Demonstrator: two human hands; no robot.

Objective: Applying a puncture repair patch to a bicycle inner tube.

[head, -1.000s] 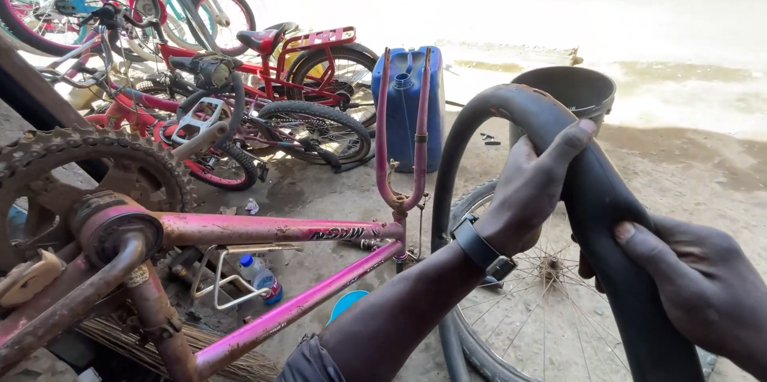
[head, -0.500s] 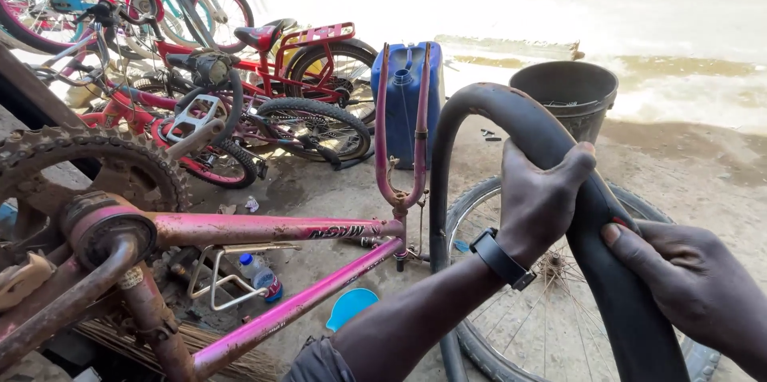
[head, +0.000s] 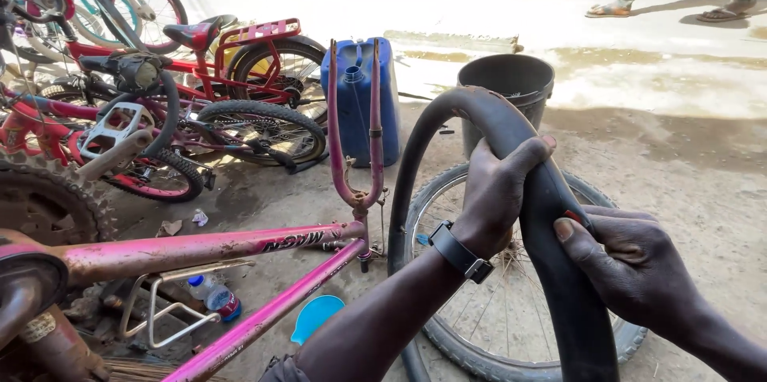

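Left hand (head: 499,190) wrapped tight round black inner tube (head: 479,114), right hand (head: 631,266) clamped on it just below, tube arching up and over past left grip, wheel (head: 455,334) underneath

Dirt ground (head: 687,182) below me carries a spoked wheel (head: 511,310), blue jerrycan (head: 357,102), black bucket (head: 505,90), plastic bottle (head: 214,296).

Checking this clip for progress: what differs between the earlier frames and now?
Little changed. The left hand slid slightly down the black inner tube, and the right hand pressed closer against it. Both hands still grip the tube. The pink bike frame, wheel, blue jerrycan and bucket stayed put.
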